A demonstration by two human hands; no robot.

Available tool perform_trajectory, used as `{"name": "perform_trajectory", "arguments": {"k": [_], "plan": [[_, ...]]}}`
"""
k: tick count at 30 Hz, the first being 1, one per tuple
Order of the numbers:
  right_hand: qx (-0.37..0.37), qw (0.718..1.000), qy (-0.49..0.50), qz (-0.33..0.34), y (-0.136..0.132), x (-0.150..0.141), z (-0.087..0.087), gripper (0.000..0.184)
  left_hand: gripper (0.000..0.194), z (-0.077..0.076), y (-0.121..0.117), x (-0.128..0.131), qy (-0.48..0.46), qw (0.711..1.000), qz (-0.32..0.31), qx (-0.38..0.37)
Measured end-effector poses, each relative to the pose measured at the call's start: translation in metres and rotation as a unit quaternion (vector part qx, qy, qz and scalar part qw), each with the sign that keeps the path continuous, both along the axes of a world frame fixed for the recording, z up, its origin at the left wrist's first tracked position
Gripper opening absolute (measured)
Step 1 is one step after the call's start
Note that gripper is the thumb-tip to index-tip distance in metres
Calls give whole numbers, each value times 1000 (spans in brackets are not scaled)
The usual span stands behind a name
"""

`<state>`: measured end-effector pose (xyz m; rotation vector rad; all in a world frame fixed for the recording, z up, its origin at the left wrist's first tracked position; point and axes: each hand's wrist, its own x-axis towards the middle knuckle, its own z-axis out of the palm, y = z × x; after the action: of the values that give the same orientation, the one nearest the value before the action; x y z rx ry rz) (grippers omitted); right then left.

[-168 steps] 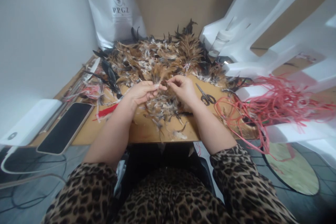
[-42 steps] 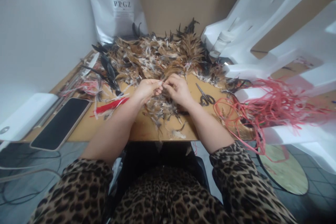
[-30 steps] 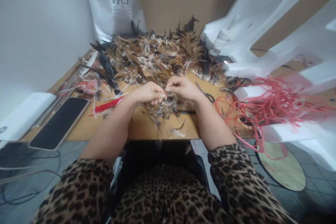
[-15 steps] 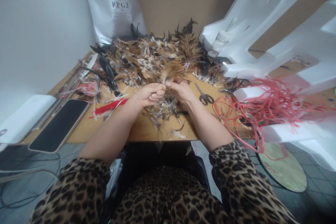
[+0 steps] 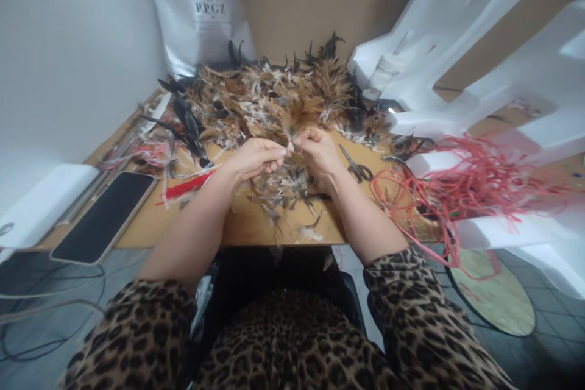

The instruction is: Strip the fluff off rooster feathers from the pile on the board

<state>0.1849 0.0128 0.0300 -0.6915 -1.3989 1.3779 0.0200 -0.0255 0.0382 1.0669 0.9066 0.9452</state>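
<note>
Over the middle of the table, my left hand (image 5: 260,157) and my right hand (image 5: 317,151) meet fingertip to fingertip at the base of a brown feather bunch (image 5: 295,119). Both hands are closed in a pinch there. The feathers fan out upward, away from me. Something small and pale, perhaps a tie, shows between the fingertips, but I cannot make it out clearly. Below the hands lies a small heap of grey and white feather scraps (image 5: 286,192). Behind them spreads a large pile of brown feathers (image 5: 256,94).
Scissors (image 5: 356,164) lie right of my right hand. A tangle of pink-red strips (image 5: 457,189) spreads at the right. Left are a red bundle of strips (image 5: 188,187), black feathers (image 5: 186,125), a phone (image 5: 104,216) and a white box (image 5: 48,204). A clear bottle (image 5: 382,76) stands behind.
My left hand has straightened its fingers a little. The right hand's fingers have lifted slightly, and a pale bit now shows at the feather base between the fingertips.
</note>
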Motion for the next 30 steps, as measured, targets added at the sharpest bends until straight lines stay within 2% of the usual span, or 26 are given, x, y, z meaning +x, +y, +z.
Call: {"name": "perform_trajectory", "arguments": {"k": [2,6,12,14,17,22,26,30], "plan": [[-6,1000,-14,-23,3,0,-2,26,26,1,0,-5,34,999,11,23],[-27,997,-20,-73,4,-5,-6,26,27,1,1,-10,44,998,9,40],[-35,991,-60,-113,-1,-11,-5,20,27,-6,6,-2,68,980,119,147],[-43,989,-78,-116,-2,-12,-6,19,27,-8,8,0,60,976,141,152],[-77,989,-73,-101,0,-13,-9,19,28,-10,8,2,27,982,139,122],[-170,985,-7,-43,5,-12,-15,26,34,-14,9,5,-8,986,126,105],[-227,974,-12,6,7,-11,-17,29,36,-16,10,5,34,986,118,115],[-240,968,-66,28,9,-6,-19,20,32,-18,12,2,77,984,110,113]]}}
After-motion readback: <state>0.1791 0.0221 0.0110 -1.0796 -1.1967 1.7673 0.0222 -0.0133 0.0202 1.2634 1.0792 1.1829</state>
